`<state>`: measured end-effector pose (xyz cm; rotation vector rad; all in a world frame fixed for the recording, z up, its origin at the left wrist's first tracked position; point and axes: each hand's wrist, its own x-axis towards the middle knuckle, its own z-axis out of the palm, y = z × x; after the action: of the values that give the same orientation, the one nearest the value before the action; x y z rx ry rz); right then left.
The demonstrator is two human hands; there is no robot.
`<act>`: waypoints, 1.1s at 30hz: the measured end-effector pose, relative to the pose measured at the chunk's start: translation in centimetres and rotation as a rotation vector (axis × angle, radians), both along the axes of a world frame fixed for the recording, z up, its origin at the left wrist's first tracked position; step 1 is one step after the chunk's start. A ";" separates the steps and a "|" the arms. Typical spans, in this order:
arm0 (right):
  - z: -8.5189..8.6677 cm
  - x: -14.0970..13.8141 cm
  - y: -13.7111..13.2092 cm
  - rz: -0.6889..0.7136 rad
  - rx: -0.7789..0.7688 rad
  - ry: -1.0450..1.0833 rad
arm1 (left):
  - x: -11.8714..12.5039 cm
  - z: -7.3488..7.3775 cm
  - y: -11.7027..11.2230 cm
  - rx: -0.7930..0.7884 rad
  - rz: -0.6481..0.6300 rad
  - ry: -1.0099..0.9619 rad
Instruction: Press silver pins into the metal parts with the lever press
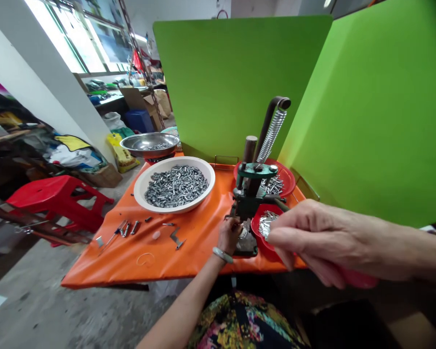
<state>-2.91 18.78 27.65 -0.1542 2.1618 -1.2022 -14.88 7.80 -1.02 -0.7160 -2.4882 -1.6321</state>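
Note:
A small green hand press (257,170) with a coil spring (275,133) stands on the orange-covered table. My left hand (228,236), a pale bangle on its wrist, reaches to the front of the press. Its fingertips are pinched together below the ram, and what they hold is too small to make out. In the foreground, my right hand (308,235) is wrapped round the press lever (279,201). The lever's pinkish-red grip (361,279) shows beneath my palm. Just behind this hand sits a red bowl (255,225) of thin metal pins (267,224), partly covered by it.
A white basin (140,191) full of short metal sleeves stands left of the press, a steel bowl (127,142) beyond it. Another red bowl (289,180) of metal parts is behind the press. Loose bolts (134,227) lie front left. Green panels (240,82) wall off the back and right.

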 end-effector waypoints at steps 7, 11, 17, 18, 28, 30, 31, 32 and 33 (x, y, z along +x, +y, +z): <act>-3.3 2.8 -3.2 0.349 0.471 0.503 | -0.6 -2.3 0.3 -0.056 0.001 -0.055; -7.9 3.7 -3.8 0.407 0.478 0.694 | -0.8 -2.8 0.4 -0.023 -0.009 -0.073; -20.9 2.1 -2.2 0.411 0.520 1.064 | -0.6 -2.3 0.3 -0.027 -0.030 -0.094; -22.7 1.4 -1.7 0.406 0.552 1.117 | -0.6 -2.3 0.3 -0.027 -0.028 -0.097; -26.8 -1.2 -0.5 0.322 0.643 1.152 | -0.5 -2.3 0.3 -0.031 -0.029 -0.126; -24.8 0.0 -1.7 0.303 0.595 1.086 | -0.4 -1.9 0.0 -0.050 -0.039 -0.140; -23.3 0.8 -2.3 0.296 0.557 1.048 | -0.4 -1.5 -0.2 -0.064 -0.049 -0.157; -21.6 1.6 -2.9 0.279 0.519 1.003 | -0.4 -1.1 -0.5 -0.075 -0.065 -0.176; -19.7 2.4 -3.2 0.265 0.471 0.953 | -0.6 -0.6 -1.0 -0.083 -0.080 -0.190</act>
<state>-0.53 15.55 7.97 -0.9233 3.0225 -0.4436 -15.45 6.83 -1.58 -0.7094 -2.7064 -1.7076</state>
